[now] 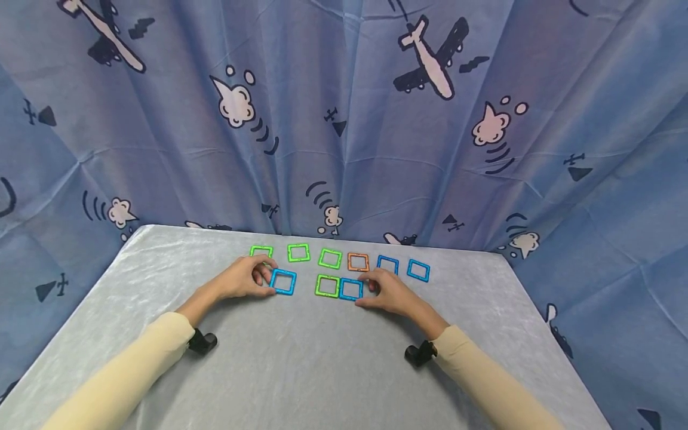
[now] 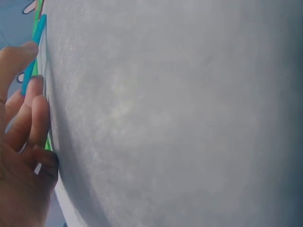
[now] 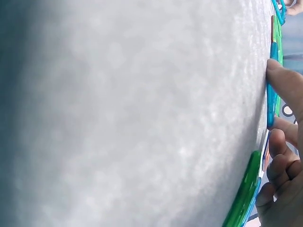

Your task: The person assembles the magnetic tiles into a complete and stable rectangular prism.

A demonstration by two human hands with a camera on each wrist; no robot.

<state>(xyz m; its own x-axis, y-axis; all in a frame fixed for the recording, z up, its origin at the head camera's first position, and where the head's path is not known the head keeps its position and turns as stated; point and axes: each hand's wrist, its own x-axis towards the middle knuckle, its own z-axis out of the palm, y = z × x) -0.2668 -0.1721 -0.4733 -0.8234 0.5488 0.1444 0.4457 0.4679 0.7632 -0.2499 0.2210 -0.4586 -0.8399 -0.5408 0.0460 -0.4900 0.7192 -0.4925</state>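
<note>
My left hand (image 1: 240, 278) pinches a blue square frame tile (image 1: 294, 283) by its left side, thumb at the near corner and fingers at the far one. In the left wrist view this blue tile (image 2: 29, 71) is seen edge-on between thumb and fingers. To the right, my right hand (image 1: 393, 292) grips a second blue square tile (image 1: 352, 279) by its right side. That tile's left side lines up against a green square tile (image 1: 316, 285). From the right wrist, the gripped blue tile (image 3: 271, 101) also appears edge-on, close over the table.
Behind the hands runs a row of tiles: green (image 1: 261, 247), partly hidden by the left hand, green (image 1: 298, 261), green (image 1: 330, 267), orange (image 1: 358, 255), blue (image 1: 388, 258), partly behind the right hand, and blue (image 1: 418, 279). A patterned curtain (image 1: 301, 119) hangs behind the cloth-covered table (image 1: 312, 370).
</note>
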